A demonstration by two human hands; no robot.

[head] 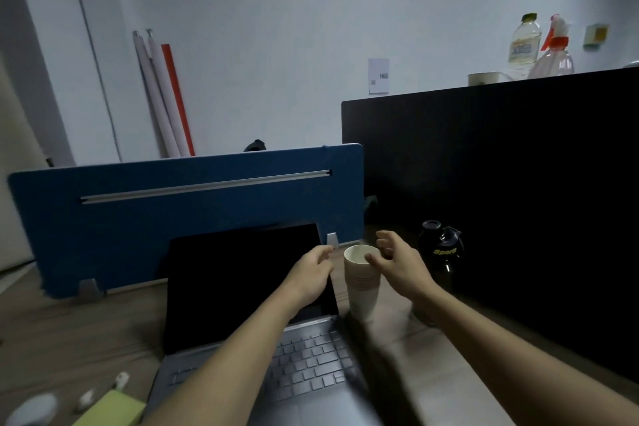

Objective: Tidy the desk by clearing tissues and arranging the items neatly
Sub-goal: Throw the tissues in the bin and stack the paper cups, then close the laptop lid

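A stack of pale paper cups [361,282] stands upright on the wooden tabletop [62,328], just to the right of an open grey laptop [249,304] with a dark screen. The cups are nested, their rims showing as close bands below the top one, and the top cup looks bare inside. The left hand [311,271] hovers just beside the stack on its left, in front of the laptop screen's edge, fingers loosely curled and holding nothing. The right hand [397,263] is at the stack's right, fingers spread and curved, thumb near the top rim; whether it touches the cup is hard to tell through the blur. A black bottle [441,252] with yellow lettering stands just behind the right hand, before a dark partition [518,166]. A blue divider [173,218] runs behind the laptop. At the lower left lie a yellow-green pad [112,408] and small white blurred items [121,380]
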